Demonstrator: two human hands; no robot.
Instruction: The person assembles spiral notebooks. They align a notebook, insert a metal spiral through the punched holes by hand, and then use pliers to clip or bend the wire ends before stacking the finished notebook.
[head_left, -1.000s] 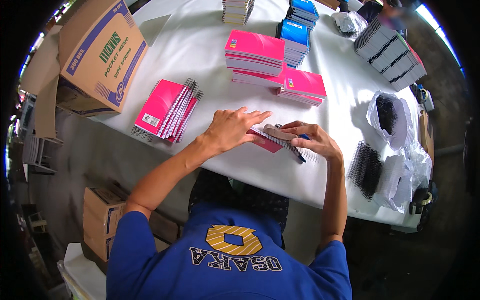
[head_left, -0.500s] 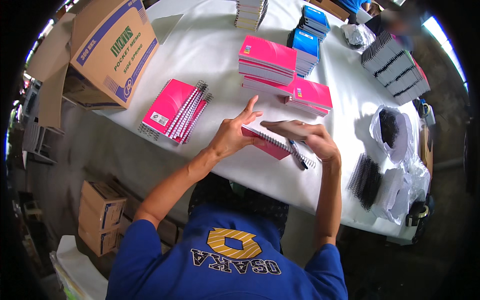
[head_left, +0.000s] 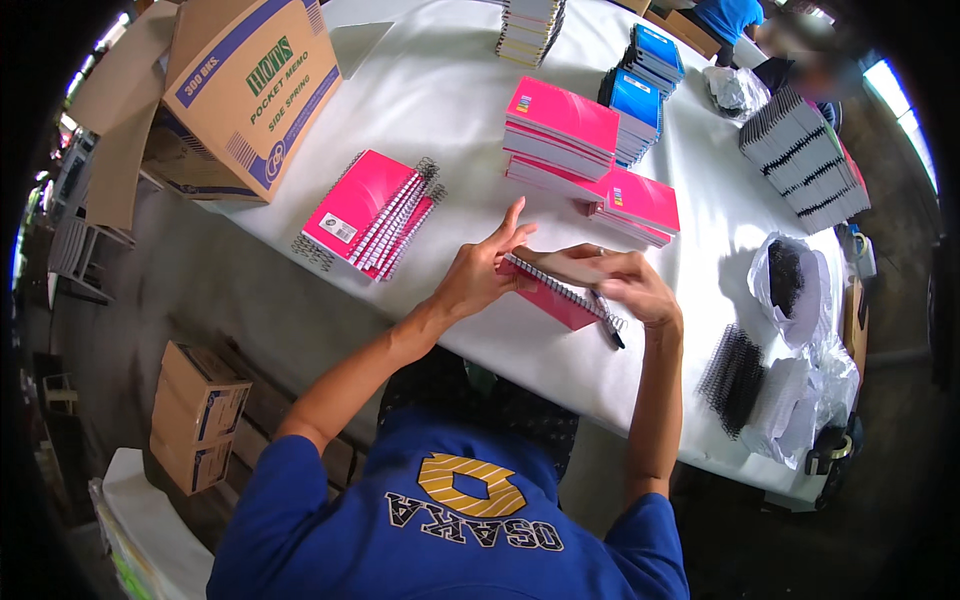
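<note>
My left hand [head_left: 482, 270] grips a small pink notebook [head_left: 555, 302] near its left end, thumb on the cover and forefinger stretched upward. A wire coil [head_left: 570, 285] runs along the notebook's upper edge, with loose turns sticking out past its right end. In my right hand [head_left: 638, 288] is a flat brownish piece [head_left: 565, 267], blurred, lying close along the coil; whether it touches the coil I cannot tell. A dark, slim pen-like tool [head_left: 610, 325] lies by the coil's right end, partly hidden. Several coiled pink notebooks [head_left: 362, 210] are stacked to the left.
An open cardboard box [head_left: 250, 110] stands at the far left. Ahead are pink pads [head_left: 560, 118] and blue notebooks [head_left: 636, 100]. On the right are white-paged stacks [head_left: 800, 160], black coils [head_left: 732, 375] and plastic bags [head_left: 785, 290]. Another person [head_left: 728, 20] is at the back.
My right hand has lowered the brownish piece toward the coil and moved its tip nearer my left hand. The left hand keeps its hold. The whole view has shifted slightly.
</note>
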